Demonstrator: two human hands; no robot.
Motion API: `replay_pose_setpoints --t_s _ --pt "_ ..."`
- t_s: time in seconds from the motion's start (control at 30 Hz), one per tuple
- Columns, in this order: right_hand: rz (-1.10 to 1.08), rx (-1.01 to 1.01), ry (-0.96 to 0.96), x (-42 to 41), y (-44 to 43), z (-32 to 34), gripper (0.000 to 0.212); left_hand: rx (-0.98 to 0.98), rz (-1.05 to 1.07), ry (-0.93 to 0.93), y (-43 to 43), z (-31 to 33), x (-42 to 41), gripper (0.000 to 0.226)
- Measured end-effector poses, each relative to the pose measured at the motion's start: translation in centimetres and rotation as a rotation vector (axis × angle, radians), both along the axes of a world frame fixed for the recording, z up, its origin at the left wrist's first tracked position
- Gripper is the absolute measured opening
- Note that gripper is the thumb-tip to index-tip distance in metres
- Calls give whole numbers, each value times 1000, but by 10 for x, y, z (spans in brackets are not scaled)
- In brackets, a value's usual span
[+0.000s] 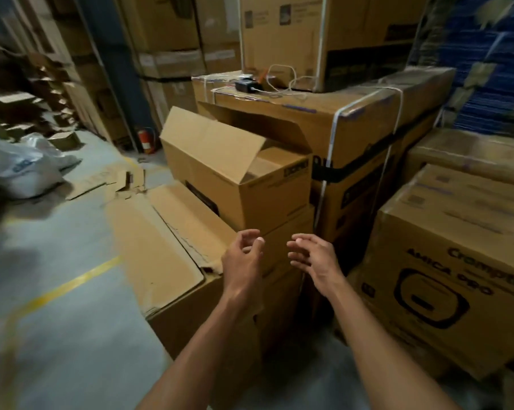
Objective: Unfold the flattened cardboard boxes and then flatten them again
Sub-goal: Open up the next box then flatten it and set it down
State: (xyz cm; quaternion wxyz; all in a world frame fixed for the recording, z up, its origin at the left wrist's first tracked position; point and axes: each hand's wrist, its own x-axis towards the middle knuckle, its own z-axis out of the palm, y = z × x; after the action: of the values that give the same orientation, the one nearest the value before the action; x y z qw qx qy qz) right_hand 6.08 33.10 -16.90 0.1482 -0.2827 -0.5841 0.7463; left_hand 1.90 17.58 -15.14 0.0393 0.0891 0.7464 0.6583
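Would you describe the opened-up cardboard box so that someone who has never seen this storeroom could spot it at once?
Find the tall carton bound with white straps in the middle of the stack. Against its left side, on top of a lower carton, sits the open box; unlike its neighbours, its top flaps stand up.

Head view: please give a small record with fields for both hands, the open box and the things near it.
left hand: empty, fingers loosely curled, in front of the boxes
right hand: empty, fingers loosely curled, beside the left
open box: unfolded, top flaps up, sits on a lower box
lower box: flap spread out to the left
right of it: strapped carton
floor: white sack, fire extinguisher
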Motion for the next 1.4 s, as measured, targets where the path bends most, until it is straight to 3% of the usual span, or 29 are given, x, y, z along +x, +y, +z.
replay_pose_setpoints --t_s 0.3,0.4,0.53,0.67,0.73,0.83,0.9,1.03,1.1,1.23,1.4 --pt "145 148 -50 -74 -50 -8 13 -227 313 152 -90 -20 -61 27" --pt "114 292 -118 -88 -60 -25 13 -396 387 137 -119 -40 -67 45" --pt "160 450 -190 -98 -66 -46 35 -709 491 44 -155 -66 -60 80" --pt "294 361 -332 -95 -71 -66 52 -509 584 -2 -173 -71 -50 93" --pt "332 283 -345 -91 -75 -69 59 -345 620 -142 -184 -77 -45 96" --pt "350 234 -360 -86 -80 -67 73 72 563 -418 -191 -90 -30 108" --pt "356 229 -343 -80 -85 -65 79 189 527 -472 -192 -95 -22 100" --pt "291 249 -230 -69 -88 -51 74 212 451 -443 -195 -78 -5 62" --pt "274 294 -185 -60 -87 -43 65 229 432 -421 -198 -72 12 54" --pt "279 326 -111 -22 -85 -27 50 260 439 -353 -196 -56 65 50" --pt "277 266 -9 52 -81 -9 50 221 455 -199 -195 -29 145 74"
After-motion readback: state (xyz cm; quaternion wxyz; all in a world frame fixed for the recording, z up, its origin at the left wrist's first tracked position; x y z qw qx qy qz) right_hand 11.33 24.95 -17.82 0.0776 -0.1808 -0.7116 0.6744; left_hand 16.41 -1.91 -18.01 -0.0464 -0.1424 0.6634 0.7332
